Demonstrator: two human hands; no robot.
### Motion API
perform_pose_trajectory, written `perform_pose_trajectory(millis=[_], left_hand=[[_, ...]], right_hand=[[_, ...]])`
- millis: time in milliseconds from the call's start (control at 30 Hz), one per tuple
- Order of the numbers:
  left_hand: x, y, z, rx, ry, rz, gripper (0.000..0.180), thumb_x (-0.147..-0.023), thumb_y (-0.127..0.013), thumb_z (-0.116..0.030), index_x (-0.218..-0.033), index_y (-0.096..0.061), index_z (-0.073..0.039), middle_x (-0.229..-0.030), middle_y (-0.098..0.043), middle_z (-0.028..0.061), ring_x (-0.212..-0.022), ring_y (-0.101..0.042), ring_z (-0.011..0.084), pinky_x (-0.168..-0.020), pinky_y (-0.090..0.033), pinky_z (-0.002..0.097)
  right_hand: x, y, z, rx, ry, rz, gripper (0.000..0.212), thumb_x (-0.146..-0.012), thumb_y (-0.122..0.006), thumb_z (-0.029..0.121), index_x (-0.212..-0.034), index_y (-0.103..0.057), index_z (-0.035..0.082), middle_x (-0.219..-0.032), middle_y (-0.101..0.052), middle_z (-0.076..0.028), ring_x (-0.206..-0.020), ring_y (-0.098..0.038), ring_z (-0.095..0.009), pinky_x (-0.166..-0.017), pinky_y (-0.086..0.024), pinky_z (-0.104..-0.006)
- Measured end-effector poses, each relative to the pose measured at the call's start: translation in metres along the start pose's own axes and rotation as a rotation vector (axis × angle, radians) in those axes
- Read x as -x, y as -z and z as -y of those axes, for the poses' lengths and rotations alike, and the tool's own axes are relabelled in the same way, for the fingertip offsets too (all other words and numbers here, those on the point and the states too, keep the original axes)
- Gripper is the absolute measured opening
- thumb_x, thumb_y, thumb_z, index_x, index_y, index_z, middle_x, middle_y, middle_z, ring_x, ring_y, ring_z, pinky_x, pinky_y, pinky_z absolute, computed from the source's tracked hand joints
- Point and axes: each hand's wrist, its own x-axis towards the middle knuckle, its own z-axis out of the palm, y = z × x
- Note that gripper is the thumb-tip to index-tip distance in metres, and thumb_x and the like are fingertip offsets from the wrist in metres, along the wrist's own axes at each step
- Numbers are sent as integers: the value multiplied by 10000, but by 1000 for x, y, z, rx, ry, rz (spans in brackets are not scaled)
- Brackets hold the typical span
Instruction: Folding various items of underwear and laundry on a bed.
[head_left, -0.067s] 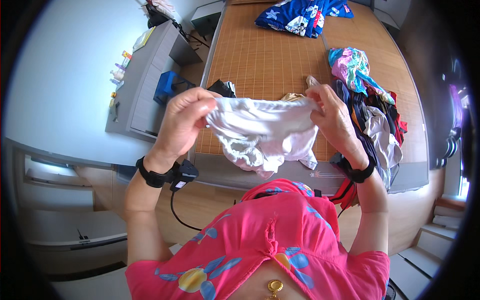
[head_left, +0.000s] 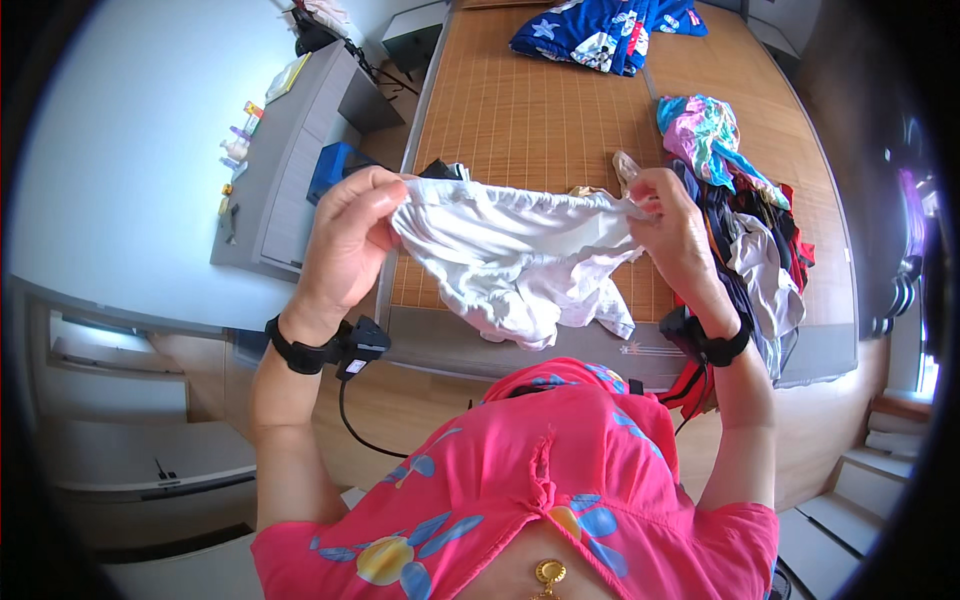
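Note:
White underpants (head_left: 515,250) with a gathered elastic waistband hang between my hands, above the near part of the bed. My left hand (head_left: 352,225) is closed on one end of the waistband, thumb on top. At the other end, my right hand (head_left: 672,225) pinches the band. The waistband is drawn nearly straight, while the lower cloth hangs in loose folds. Partly hidden behind the underpants are a black and white item (head_left: 442,170) and a beige cloth (head_left: 625,168) on the mat. Each wrist wears a black strap with a small device.
A heap of dark clothes (head_left: 718,240) lies at the bed's right, with a grey-white garment (head_left: 765,265) and a shiny multicoloured cloth (head_left: 700,135) on it. Blue patterned bedding (head_left: 600,35) lies at the far end of the mat (head_left: 530,115). A grey cabinet (head_left: 300,160) stands left.
My hands have spread farther apart, the left moving left and slightly up. The waistband is stretched wider, and the hanging cloth has shifted.

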Motion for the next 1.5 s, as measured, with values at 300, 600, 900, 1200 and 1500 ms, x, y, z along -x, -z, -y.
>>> perform_pose_trajectory(millis=[300, 600, 900, 1200, 1500], left_hand=[[5, 52, -6, 145, -63, -196, 110, -900, -540, -148, -868, -589, -55, -863, -603, 16, -868, -580, 117, -815, -463, 293], [7, 72, -12, 293, 12, -258, 170, -901, -545, -185, -947, -605, -33, -953, -651, 79, -935, -619, 190, -872, -481, 361], [4, 57, -6, 347, 75, -134, 180, -913, -533, -140, -1000, -618, -7, -1002, -664, 111, -965, -625, 215, -917, -466, 369], [-7, 21, -7, 351, 41, 78, 180, -922, -528, -128, -1029, -606, -7, -988, -646, 102, -963, -604, 194, -899, -468, 342], [-20, -33, -10, 2, 238, 420, 190, -869, -586, -201, -864, -610, -12, -914, -636, 97, -851, -590, 136, -766, -455, 259]], right_hand=[[2, 14, -34, -941, -491, 78, 120, -862, -609, 65, -953, -599, -13, -879, -630, -70, -775, -609, -134, -685, -493, -255], [3, 9, -16, -1240, -586, 109, 171, -916, -579, 189, -918, -603, 20, -845, -625, -40, -736, -605, -105, -682, -501, -244], [6, -3, -11, -1291, -630, 165, 155, -927, -556, 189, -921, -579, 35, -861, -629, -54, -780, -625, -130, -726, -515, -261], [16, -13, -14, -1064, -672, 308, 236, -902, -581, 209, -1021, -593, 5, -879, -615, -49, -784, -591, -129, -724, -483, -262], [23, -31, 38, -378, 72, 501, 822, -718, -800, 271, -1370, -370, 13, -1320, -474, -165, -1196, -475, -245, -985, -394, -374]])
